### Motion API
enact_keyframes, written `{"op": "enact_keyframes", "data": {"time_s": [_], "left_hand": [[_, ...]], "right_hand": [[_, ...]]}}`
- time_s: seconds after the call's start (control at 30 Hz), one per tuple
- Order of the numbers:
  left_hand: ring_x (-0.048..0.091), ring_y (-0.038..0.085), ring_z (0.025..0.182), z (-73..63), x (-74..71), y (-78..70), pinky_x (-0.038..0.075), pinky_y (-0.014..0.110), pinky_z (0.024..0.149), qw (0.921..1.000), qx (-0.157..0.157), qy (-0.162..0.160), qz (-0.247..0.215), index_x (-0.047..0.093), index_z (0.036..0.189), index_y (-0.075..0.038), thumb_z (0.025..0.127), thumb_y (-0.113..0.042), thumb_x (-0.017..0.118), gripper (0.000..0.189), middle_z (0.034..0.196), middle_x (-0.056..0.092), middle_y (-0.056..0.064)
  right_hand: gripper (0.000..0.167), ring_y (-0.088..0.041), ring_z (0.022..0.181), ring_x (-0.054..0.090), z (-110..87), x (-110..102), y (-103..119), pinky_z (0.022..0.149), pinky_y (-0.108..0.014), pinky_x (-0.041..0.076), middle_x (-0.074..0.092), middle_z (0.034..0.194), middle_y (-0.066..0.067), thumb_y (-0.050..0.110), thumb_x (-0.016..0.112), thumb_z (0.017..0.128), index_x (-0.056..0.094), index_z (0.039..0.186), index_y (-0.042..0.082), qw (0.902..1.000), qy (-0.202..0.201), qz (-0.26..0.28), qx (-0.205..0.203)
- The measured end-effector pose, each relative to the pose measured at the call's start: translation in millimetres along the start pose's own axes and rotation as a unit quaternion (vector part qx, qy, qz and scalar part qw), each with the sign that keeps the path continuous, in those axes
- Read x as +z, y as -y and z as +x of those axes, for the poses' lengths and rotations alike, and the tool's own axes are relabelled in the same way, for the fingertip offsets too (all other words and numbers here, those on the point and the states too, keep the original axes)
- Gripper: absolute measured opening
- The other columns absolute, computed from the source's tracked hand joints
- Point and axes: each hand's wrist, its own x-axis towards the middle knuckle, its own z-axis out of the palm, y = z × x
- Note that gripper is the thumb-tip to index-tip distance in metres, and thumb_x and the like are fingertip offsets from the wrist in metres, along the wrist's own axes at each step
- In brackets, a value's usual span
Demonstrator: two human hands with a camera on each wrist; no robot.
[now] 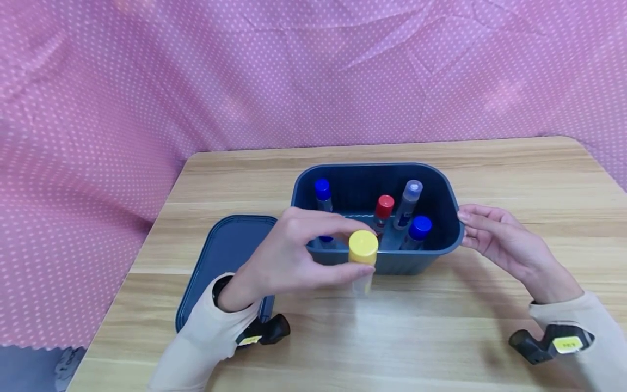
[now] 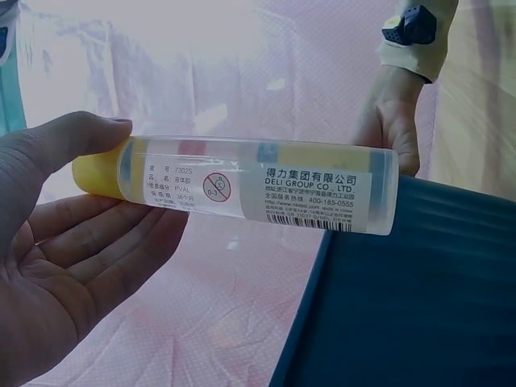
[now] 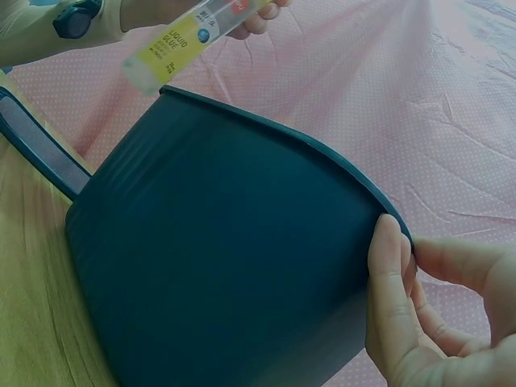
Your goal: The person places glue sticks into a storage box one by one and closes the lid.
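Note:
A bottle of liquid glue [image 2: 258, 185] with a yellow cap and a clear body is pinched near its cap by my left hand [image 1: 303, 253], thumb on one side and fingers on the other. In the head view the glue hangs cap up in front of the dark blue bin [image 1: 411, 264]. My right hand [image 1: 504, 245] pinches the bin's right rim, thumb against fingers, as the right wrist view [image 3: 443, 306] shows. Inside the bin stand a red-capped bottle [image 1: 385, 206], a clear bottle with a pale cap [image 1: 407, 202] and several blue-capped bottles [image 1: 419, 228].
A dark blue lid [image 1: 235, 239] lies flat on the wooden table [image 1: 529, 174], left of the bin and partly under my left forearm. Pink dotted cloth [image 1: 313, 76] hangs behind the table and along its left side.

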Motion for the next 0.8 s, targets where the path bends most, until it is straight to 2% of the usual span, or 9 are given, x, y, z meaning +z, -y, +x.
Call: {"op": "enact_keyframes", "data": {"time_s": [0.37, 0.8], "left_hand": [[0.067, 0.01, 0.088, 8.3, -4.9, -0.1, 0.056, 0.028, 0.076, 0.9995, 0.003, -0.032, 0.004, 0.07, 0.104, 0.002, 0.071, -0.005, 0.083, 0.036, 0.095, 0.072, 0.006], [0.068, 0.011, 0.087, 23.8, -7.7, -0.8, 0.056, 0.029, 0.076, 0.9939, 0.051, -0.098, -0.004, 0.068, 0.102, 0.006, 0.068, 0.001, 0.082, 0.036, 0.095, 0.071, 0.012]], "right_hand": [[0.041, -0.024, 0.097, 0.068, -0.7, -0.9, -0.3, 0.085, -0.033, 0.055, 0.068, 0.109, -0.016, -0.009, 0.024, 0.101, 0.062, 0.116, -0.008, 1.0, 0.006, 0.004, -0.001], [0.04, -0.024, 0.097, 0.068, -0.9, -0.4, 0.2, 0.085, -0.033, 0.055, 0.068, 0.109, -0.016, -0.01, 0.025, 0.101, 0.062, 0.116, -0.008, 0.9999, 0.004, 0.012, 0.003]]}}
